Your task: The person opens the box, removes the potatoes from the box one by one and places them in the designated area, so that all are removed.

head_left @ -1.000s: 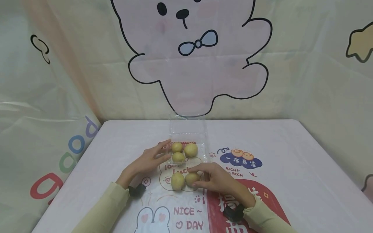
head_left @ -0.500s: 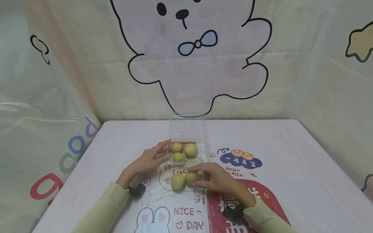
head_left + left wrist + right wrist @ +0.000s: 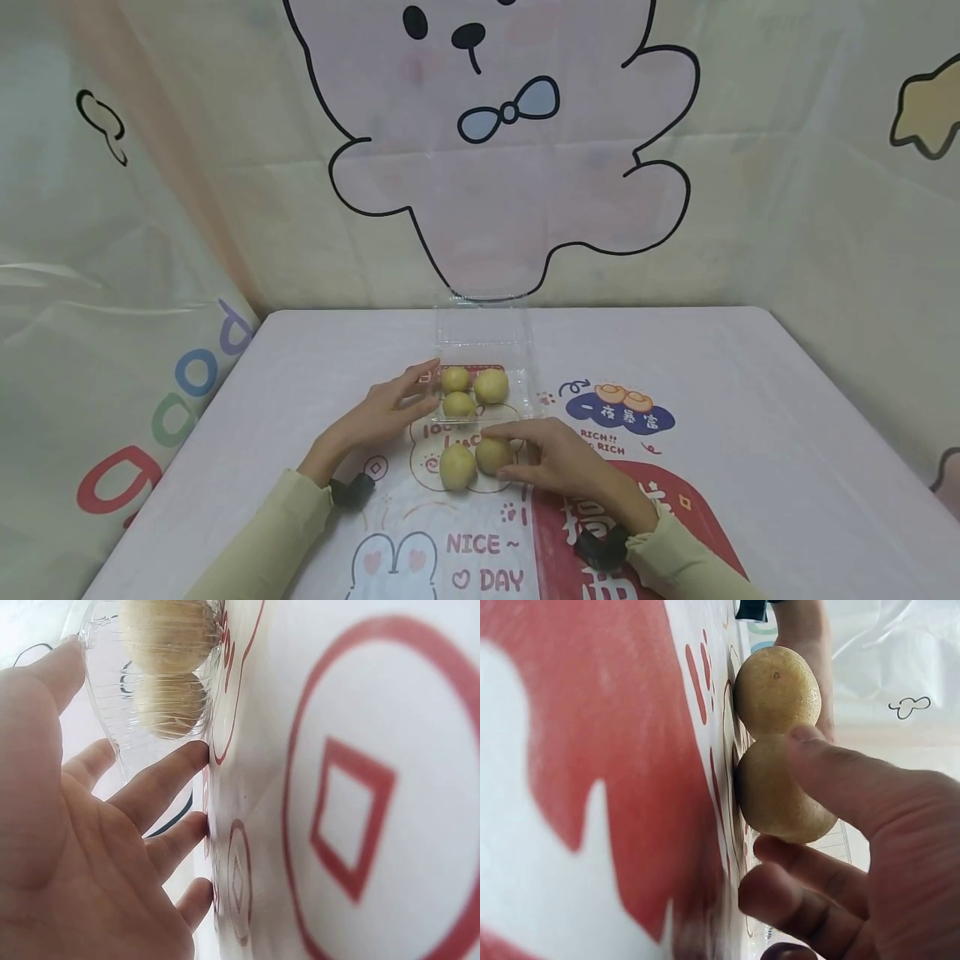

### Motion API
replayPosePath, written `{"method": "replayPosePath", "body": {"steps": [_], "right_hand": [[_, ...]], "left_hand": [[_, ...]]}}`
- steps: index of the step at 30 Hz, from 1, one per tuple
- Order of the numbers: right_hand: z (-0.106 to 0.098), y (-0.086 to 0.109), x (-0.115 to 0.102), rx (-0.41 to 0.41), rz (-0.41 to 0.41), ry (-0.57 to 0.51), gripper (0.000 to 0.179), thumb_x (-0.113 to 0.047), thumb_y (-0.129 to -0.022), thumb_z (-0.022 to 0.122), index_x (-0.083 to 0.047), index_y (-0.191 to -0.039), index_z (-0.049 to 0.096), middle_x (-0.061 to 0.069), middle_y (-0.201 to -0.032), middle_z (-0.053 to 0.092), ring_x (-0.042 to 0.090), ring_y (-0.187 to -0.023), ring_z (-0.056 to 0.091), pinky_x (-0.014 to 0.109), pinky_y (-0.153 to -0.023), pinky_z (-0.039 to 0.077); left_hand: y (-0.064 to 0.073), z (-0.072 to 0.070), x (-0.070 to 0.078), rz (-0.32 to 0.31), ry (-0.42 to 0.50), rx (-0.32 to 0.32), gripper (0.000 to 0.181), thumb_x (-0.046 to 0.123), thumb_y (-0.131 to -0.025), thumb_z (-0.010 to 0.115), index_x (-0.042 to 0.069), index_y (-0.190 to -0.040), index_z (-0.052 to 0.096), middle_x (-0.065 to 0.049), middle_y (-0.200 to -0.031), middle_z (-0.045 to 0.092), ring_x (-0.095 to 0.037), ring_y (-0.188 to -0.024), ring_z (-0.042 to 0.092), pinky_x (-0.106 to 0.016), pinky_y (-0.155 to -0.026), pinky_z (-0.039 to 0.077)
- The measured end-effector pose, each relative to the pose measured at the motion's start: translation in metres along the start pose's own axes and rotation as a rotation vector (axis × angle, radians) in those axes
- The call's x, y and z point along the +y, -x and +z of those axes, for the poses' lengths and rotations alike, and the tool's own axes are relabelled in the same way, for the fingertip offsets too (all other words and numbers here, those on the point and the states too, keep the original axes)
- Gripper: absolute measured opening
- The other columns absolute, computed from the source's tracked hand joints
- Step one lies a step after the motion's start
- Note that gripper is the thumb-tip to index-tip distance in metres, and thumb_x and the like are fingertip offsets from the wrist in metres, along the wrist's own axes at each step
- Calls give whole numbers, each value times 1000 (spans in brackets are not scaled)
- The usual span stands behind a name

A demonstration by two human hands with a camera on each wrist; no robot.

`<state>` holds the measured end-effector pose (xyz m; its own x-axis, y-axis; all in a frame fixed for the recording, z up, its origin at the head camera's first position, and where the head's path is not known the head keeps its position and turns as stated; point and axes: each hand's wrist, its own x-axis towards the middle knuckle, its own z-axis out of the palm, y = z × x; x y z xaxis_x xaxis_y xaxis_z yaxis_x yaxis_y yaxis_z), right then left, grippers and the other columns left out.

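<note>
A clear plastic clamshell box (image 3: 525, 400) lies with its lid raised at the back, holding several round yellow potatoes (image 3: 491, 387). My left hand (image 3: 386, 408) rests against the box's left side, fingers spread and fairly straight; in the left wrist view the thumb (image 3: 71, 664) touches its rim. In front of the box, two more potatoes stand side by side on the table. My right hand (image 3: 558, 454) holds the right one (image 3: 780, 791) between thumb and fingers. The left potato (image 3: 457, 467) touches it and has no hand on it.
The white table (image 3: 720, 400) has printed words, a rabbit and a red patch (image 3: 675, 492). A cream curtain (image 3: 750, 208) with a cartoon bear hangs behind the table. Black wrist cameras (image 3: 602, 550) sit at both sleeve cuffs.
</note>
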<state>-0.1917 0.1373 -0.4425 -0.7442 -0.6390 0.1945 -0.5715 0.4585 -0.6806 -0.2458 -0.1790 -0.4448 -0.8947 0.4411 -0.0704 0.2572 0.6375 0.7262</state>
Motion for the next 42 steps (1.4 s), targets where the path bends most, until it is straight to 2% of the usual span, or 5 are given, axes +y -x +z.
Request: {"method": "replayPosePath", "body": {"steps": [10, 20, 29, 36, 42], "right_hand": [[-2, 0, -3, -1, 51, 71, 56, -27, -83, 84, -28, -136, 66, -10, -87, 67, 3, -64, 49, 19, -57, 45], [0, 0, 1, 14, 17, 31, 52, -27, -82, 85, -23, -131, 70, -8, -113, 75, 11, -76, 60, 20, -66, 50], [0, 0, 1, -48, 23, -41, 53, -32, -82, 85, -23, -132, 69, -12, -123, 73, 2, -100, 64, 24, -82, 54], [-1, 1, 4, -55, -5, -42, 55, -34, -83, 84, -21, -134, 68, -7, -125, 73, 9, -94, 64, 20, -75, 51], [0, 1, 6, -39, -22, -39, 56, -36, -83, 84, -20, -135, 68, -6, -127, 73, 9, -96, 64, 20, -78, 51]], "left_hand": [[0, -1, 1, 25, 10, -7, 71, 56, -102, 53, 35, -162, 22, -9, -162, 42, -37, -149, 41, -70, -117, 30], [0, -2, 1, 20, 6, -6, 71, 57, -101, 53, 38, -162, 22, -9, -161, 44, -38, -149, 41, -71, -117, 29], [0, -2, 0, 42, 2, -2, 70, 54, -102, 54, 36, -162, 23, -8, -161, 44, -37, -148, 42, -70, -118, 30], [0, -2, -1, 30, 3, -2, 70, 55, -101, 54, 37, -162, 23, -10, -160, 45, -38, -147, 43, -70, -117, 31], [1, -2, -1, 26, 0, -2, 69, 55, -101, 54, 40, -161, 23, -10, -160, 45, -38, -147, 43, -71, -117, 30]]}}
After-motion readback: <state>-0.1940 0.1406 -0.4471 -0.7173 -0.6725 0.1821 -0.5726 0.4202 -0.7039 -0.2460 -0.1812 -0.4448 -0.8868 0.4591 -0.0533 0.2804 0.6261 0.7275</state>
